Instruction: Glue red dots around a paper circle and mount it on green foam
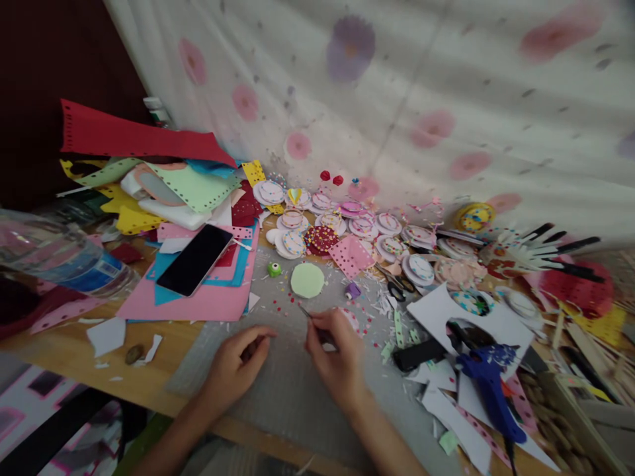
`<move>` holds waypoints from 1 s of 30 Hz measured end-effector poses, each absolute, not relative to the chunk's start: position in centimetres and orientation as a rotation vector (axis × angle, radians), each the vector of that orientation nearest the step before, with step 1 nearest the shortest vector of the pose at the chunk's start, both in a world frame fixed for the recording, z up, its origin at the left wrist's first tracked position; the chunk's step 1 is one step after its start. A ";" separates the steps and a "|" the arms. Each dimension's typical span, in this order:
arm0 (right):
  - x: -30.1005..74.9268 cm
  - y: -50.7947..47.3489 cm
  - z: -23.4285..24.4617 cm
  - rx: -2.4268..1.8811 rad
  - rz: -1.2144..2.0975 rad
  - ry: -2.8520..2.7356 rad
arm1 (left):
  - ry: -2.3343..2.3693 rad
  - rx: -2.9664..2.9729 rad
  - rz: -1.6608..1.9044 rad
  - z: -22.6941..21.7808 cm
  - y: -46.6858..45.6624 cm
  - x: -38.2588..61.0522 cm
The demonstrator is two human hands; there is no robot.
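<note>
My right hand (337, 354) is closed in a pinch on a thin, dark pointed tool (304, 311) that looks like tweezers. Its tip is close to small red dots (292, 301) scattered on the grey mat (282, 410). Just beyond the tip lies a pale green paper disc (307, 281). My left hand (238, 363) rests on the mat to the left, its fingers curled in and thumb and forefinger near each other. Nothing shows in it. Behind my right hand a pinkish round piece (348, 318) is partly hidden. A green bead-like piece (274, 268) and a purple one (352, 291) flank the disc.
A phone (196, 260) lies on coloured sheets at left, near a plastic bottle (94, 264). Several decorated paper discs (361, 225) fill the back. Scissors (399, 284), a blue glue gun (491, 383) and paper scraps (454, 410) are at right. A flowered cloth (397, 86) hangs behind.
</note>
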State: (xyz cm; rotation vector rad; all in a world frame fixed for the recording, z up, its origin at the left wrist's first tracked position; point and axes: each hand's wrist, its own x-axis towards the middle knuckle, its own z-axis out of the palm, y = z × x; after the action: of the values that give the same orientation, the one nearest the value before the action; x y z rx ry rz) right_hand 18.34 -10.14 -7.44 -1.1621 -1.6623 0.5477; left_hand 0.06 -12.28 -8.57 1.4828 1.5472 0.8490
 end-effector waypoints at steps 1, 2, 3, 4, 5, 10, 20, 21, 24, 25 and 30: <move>18.9 -10.5 -6.8 -1.120 0.629 -1.562 | 1.500 1.405 0.863 -8.3 -11.9 0.3; 19.4 -10.9 -6.2 -1.080 0.712 -1.462 | 1.436 1.334 0.868 -7.9 -11.4 0.7; 20.0 -11.2 -5.6 -1.043 0.781 -1.379 | 1.361 1.282 0.864 -7.5 -10.8 1.1; 20.5 -11.4 -5.0 -1.010 0.832 -1.314 | 1.284 1.258 0.852 -7.1 -10.2 1.6; 20.9 -11.6 -4.5 -0.983 0.867 -1.270 | 1.211 1.256 0.834 -6.6 -9.5 2.2; 22.8 -11.5 -3.7 -0.939 0.920 -1.219 | 0.950 1.314 0.760 -5.0 -6.6 5.3; 24.9 -10.4 -6.3 -0.950 0.974 -0.997 | 0.849 1.251 0.631 -6.0 -5.1 6.7; 25.1 -10.4 -6.5 -0.947 0.979 -0.964 | 0.854 1.235 0.634 -6.1 -5.1 6.7; 25.6 -10.3 -6.8 -0.934 0.991 -0.888 | 0.858 1.180 0.661 -6.2 -5.2 6.6; 25.7 -10.3 -6.8 -0.934 0.994 -0.866 | 0.857 1.161 0.672 -6.2 -5.2 6.5; 25.8 -10.3 -6.8 -0.944 1.008 -0.827 | 0.860 1.096 0.684 -6.4 -5.2 6.4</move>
State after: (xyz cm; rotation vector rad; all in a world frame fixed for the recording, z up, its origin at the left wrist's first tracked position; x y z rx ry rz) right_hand 25.81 -10.33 -6.81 -0.9443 -0.8269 1.0080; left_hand 6.37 -5.24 -6.38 1.0964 0.8601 0.6841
